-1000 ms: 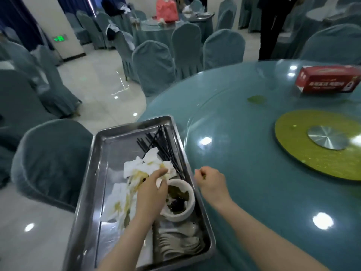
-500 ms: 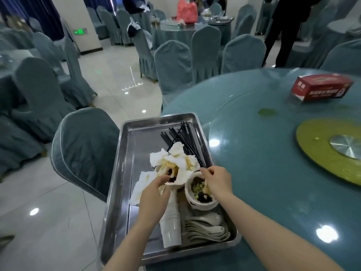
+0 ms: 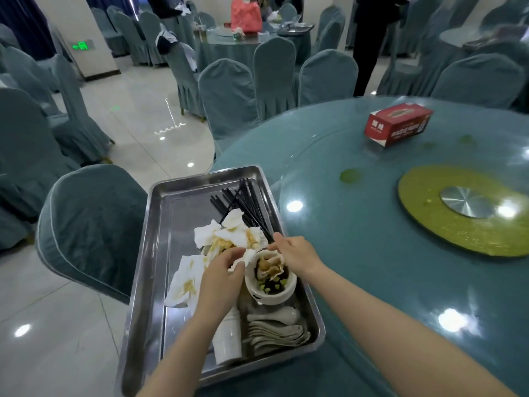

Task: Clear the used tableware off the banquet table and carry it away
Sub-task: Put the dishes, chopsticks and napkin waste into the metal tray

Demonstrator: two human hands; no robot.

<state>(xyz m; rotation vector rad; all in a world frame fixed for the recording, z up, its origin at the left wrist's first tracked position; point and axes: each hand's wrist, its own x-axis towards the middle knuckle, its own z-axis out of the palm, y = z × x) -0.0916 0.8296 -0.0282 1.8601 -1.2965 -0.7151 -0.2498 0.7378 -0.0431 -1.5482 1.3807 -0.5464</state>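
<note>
A steel tray (image 3: 156,253) sits on the round blue table's near-left edge. It holds black chopsticks (image 3: 246,203), stained white napkins (image 3: 229,236), a white bowl (image 3: 270,296) of food scraps, white spoons (image 3: 276,330) and a lying stack of white cups (image 3: 228,340). My left hand (image 3: 220,279) grips the top of the cup stack, where crumpled napkins are stuffed. My right hand (image 3: 299,253) pinches the bowl's far rim beside the chopstick ends.
The glass-topped table (image 3: 357,282) carries a red tissue box (image 3: 398,124) and a yellow-green turntable base (image 3: 463,210). A covered chair (image 3: 88,224) stands just left of the tray. More chairs, another table and a standing person (image 3: 372,38) are behind.
My right hand moved from the tray's edge onto the bowl's rim. My left hand shifted from the napkins to the cup stack, which now shows beside the bowl.
</note>
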